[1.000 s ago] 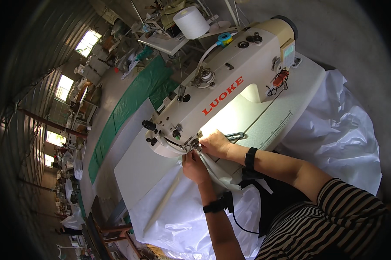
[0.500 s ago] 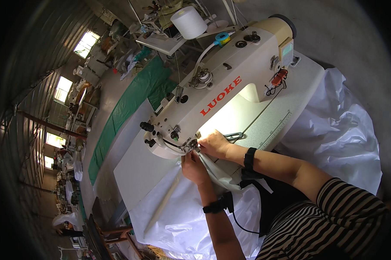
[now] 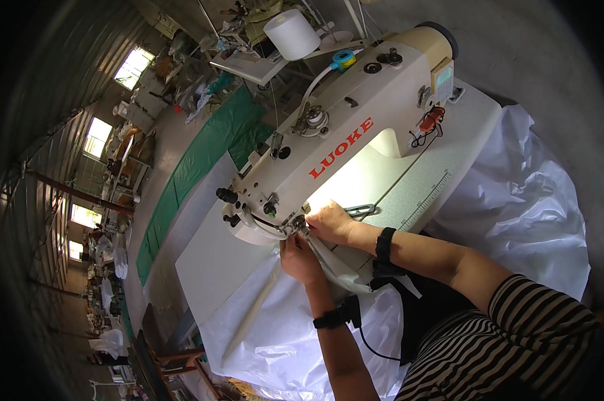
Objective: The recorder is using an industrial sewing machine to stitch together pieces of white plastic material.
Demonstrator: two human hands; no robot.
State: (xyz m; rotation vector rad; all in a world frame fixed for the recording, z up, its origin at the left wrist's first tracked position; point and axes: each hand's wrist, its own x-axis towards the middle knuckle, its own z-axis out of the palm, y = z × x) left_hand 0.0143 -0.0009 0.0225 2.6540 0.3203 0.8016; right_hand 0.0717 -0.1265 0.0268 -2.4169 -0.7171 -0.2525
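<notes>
A white sewing machine (image 3: 342, 134) stands across the table, its lamp lighting the bed. At the needle end, my left hand (image 3: 302, 259) has its fingers pinched together just below the presser foot; what lies between them is too small to make out. My right hand (image 3: 330, 222) reaches in from the other side, fingers bent in close to the needle, the tips partly hidden by the machine's head. White sheeting (image 3: 275, 334) bunches below both hands and hangs over the table's near edge. Beside my right hand, small thread snips (image 3: 361, 210) lie on the bed.
A cone of white thread (image 3: 292, 35) stands behind the machine. More white sheeting (image 3: 523, 200) hangs off the table's right side. Green sheeting (image 3: 202, 174) lies beyond the table at the left. A dark cable (image 3: 375, 351) hangs beside my left forearm.
My hands stay almost still at the needle. In the far left background, a white bundle near a dark sleeve has shifted slightly.
</notes>
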